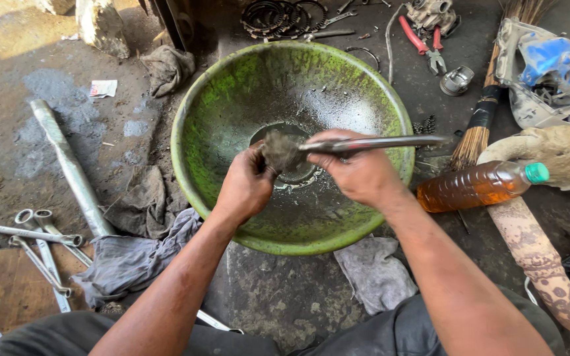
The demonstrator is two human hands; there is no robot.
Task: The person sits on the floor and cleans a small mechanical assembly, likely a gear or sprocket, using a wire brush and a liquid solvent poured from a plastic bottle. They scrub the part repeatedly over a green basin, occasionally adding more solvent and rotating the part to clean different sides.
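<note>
Grimy grey rag [280, 150] sits clenched in our left hand [245, 188] above the green basin [232, 86]; our right hand [363, 173] grips a metal rod [377, 142]. Dark liquid pools at its bottom. Cloths, spanners [37, 244] and an amber bottle [479, 185] crowd the rim.
</note>
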